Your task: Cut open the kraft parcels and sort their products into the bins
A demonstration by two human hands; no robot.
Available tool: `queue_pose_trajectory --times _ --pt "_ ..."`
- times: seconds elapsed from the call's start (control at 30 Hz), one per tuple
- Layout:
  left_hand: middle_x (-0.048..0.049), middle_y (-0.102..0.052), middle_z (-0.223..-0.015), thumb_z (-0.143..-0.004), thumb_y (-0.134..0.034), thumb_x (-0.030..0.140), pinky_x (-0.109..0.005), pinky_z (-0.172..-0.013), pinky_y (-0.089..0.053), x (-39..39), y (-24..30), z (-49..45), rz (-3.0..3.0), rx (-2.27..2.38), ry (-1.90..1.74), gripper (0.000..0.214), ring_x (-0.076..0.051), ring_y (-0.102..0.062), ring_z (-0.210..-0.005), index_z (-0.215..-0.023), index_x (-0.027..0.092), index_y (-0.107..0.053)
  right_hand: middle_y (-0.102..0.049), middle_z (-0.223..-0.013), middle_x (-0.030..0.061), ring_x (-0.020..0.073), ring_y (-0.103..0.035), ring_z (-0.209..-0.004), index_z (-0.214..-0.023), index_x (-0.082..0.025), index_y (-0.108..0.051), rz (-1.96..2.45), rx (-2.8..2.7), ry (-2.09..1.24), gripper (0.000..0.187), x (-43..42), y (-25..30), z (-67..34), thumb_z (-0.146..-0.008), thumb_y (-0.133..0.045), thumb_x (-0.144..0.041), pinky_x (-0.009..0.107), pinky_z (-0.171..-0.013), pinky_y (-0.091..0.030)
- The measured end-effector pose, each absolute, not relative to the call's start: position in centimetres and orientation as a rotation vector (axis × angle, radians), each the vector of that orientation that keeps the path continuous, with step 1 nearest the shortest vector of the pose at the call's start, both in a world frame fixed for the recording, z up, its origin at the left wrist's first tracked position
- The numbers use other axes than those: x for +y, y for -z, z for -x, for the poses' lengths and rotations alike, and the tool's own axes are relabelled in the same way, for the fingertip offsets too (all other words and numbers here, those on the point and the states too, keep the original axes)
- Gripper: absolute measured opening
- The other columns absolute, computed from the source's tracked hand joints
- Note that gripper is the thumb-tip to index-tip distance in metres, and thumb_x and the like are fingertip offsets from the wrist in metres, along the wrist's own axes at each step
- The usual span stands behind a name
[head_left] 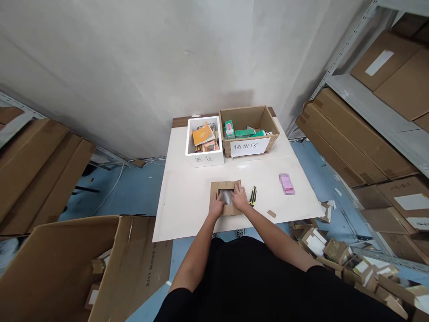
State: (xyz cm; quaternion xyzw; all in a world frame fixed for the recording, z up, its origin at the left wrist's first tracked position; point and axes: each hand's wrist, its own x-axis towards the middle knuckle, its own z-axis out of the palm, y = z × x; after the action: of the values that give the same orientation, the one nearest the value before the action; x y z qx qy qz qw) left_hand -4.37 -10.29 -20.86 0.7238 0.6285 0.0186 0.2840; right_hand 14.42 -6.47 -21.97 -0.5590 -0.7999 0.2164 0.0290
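Observation:
A small cardboard box (pixel 228 210) lies on the table in front of me with its flaps folded out. Something in clear, shiny plastic (pixel 227 197) shows inside the opening; what it wraps is hidden. My left hand (pixel 216 205) is closed on the box's left front edge, its fingertips at the opening. On the right side my right hand (pixel 239 197) grips the raised flap, the thumb close to the plastic. A yellow and black utility knife (pixel 253 197) lies just right of the box, apart from both hands.
Behind the box stand a white foam bin (pixel 205 160) of booklets and packets and a labelled carton (pixel 250 147) with green boxes. A pixelated pink item (pixel 287 184) and a cardboard scrap (pixel 271 213) lie right. A large open carton (pixel 134 250) stands left; loaded shelves (pixel 375 98) flank the table.

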Motion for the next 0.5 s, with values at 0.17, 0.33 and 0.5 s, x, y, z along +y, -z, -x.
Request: queue_pose_trajectory --times 0.17,0.33,0.5 --pt "-0.0027 -0.044 -0.168 -0.091 -0.056 0.022 -0.056 -0.134 -0.021 -11.3 20.8 4.7 -1.809 1.591 -0.157 0.029 -0.033 -0.016 -0.165 -0.093 0.023 -0.085 -0.017 -0.178 0.0137 0.0395 -0.015 -0.162 -0.171 -0.034 -0.024 1.912 -2.496 -0.669 0.082 -3.6 20.9 -13.7 -0.096 -0.055 -0.020 0.064 -0.124 -0.018" --pt "-0.0056 -0.054 -0.162 -0.083 -0.081 0.040 -0.057 -0.131 -0.028 -13.2 20.9 5.8 -1.822 1.493 -0.205 0.017 -0.036 -0.018 -0.164 -0.090 0.024 -0.085 -0.029 -0.173 0.0170 0.0412 -0.026 -0.155 -0.170 -0.033 -0.028 1.972 -2.464 -0.667 0.084 -1.2 21.4 -13.6 -0.093 -0.058 -0.018 0.062 -0.121 -0.022" --pt "-0.0055 -0.038 -0.172 -0.072 -0.094 0.040 -0.058 -0.129 -0.031 -15.1 21.9 4.8 -1.977 1.552 -0.157 0.035 -0.043 -0.016 -0.164 -0.103 0.025 -0.085 -0.043 -0.160 0.0207 0.0411 -0.031 -0.148 -0.167 -0.030 -0.037 1.977 -2.414 -0.756 0.080 0.2 22.3 -13.2 -0.091 -0.058 -0.016 0.057 -0.116 -0.031"
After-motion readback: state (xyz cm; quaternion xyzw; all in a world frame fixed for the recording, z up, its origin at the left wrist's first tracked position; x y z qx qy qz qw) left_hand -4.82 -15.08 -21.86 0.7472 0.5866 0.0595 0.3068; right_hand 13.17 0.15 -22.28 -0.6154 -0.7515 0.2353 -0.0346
